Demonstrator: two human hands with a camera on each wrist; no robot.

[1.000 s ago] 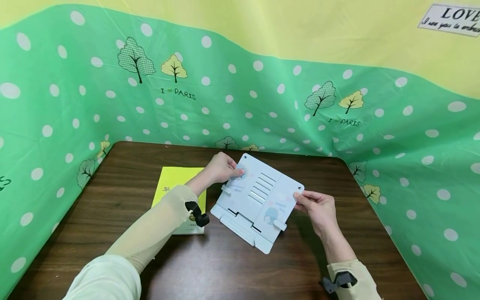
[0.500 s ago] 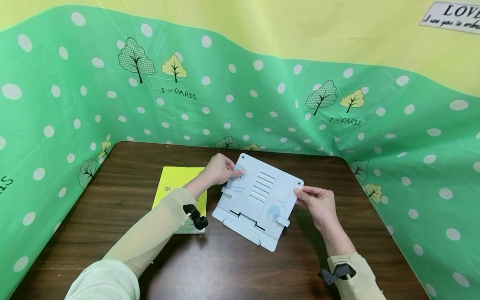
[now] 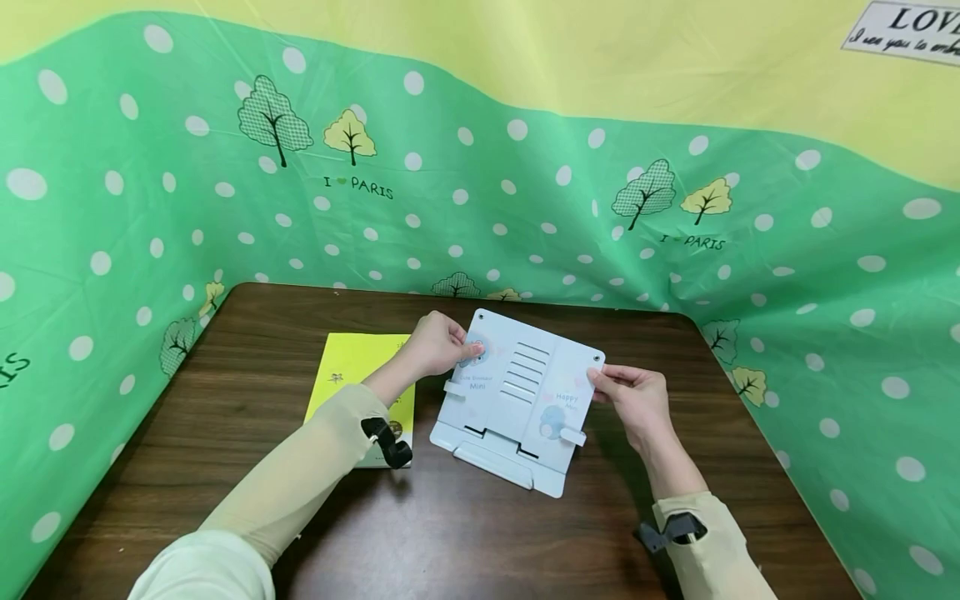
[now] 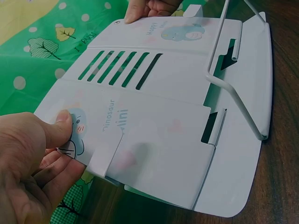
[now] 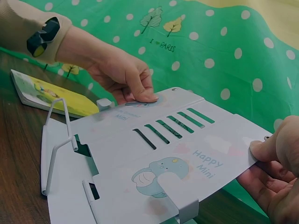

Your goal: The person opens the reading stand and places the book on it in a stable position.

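A white book stand (image 3: 517, 400) with pale blue dinosaur prints, a row of slots and side clips is held between both hands, tilted over the table. My left hand (image 3: 438, 343) pinches its left edge, thumb on the printed face and fingers behind. On the opposite edge, near the upper corner, my right hand (image 3: 633, 404) grips the panel the same way, thumb in front. The left wrist view shows a bent wire page holder (image 4: 238, 98) standing out from the lower ledge. Part of the yellow book (image 3: 360, 358) left of the stand is hidden under my left forearm.
The brown wooden table (image 3: 225, 400) carries the stand and book. A green and yellow patterned curtain (image 3: 465, 167) hangs around its back and sides. Black wrist cameras sit on both sleeves.
The stand has turned slightly counterclockwise, its lower edge swinging right and its top shifting a little left. Both hands keep their hold and move slightly with it.
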